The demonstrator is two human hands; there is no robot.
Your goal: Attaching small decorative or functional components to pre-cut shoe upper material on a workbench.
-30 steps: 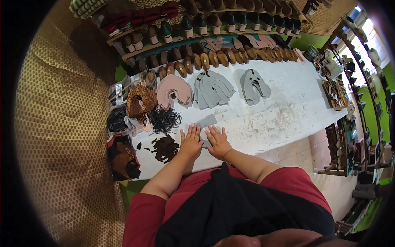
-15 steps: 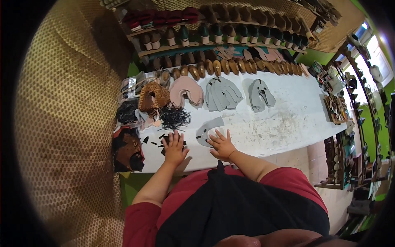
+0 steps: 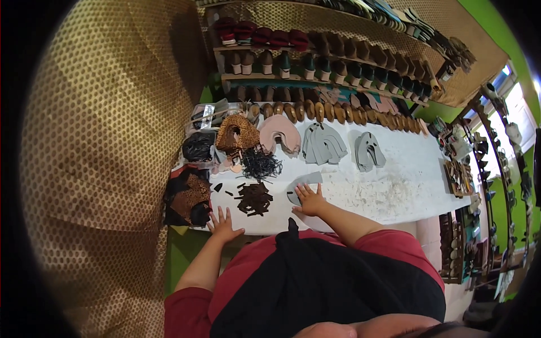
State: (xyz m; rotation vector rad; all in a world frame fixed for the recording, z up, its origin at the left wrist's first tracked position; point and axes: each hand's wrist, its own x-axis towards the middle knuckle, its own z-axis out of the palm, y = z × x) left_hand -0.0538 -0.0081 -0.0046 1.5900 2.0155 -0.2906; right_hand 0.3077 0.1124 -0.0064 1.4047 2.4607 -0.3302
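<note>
Near the table's front edge, my left hand (image 3: 225,226) lies with fingers spread and holds nothing. Just beyond it is a pile of short dark brown strips (image 3: 255,199), apart from the fingers. My right hand (image 3: 310,200) rests with spread fingers on a curved grey shoe-upper piece (image 3: 307,179), covering part of it. Farther back lie a fanned stack of similar grey pieces (image 3: 324,144) and a smaller grey stack (image 3: 369,153) with dark tabs. A heap of thin black strips (image 3: 261,164) lies beyond the brown pile.
Pink curved pieces (image 3: 280,136) and leopard-print pieces (image 3: 237,135) sit at the back left. Dark and brown scraps (image 3: 189,196) occupy the left corner. A row of brown soles (image 3: 339,114) lines the back, below shelves of shoes (image 3: 310,67). A tool box (image 3: 457,177) stands at the right end.
My left hand has moved left and toward me, off the brown strips, which now show fully. My right hand stays on the grey piece. The view has shifted, moving the table rightward in the picture.
</note>
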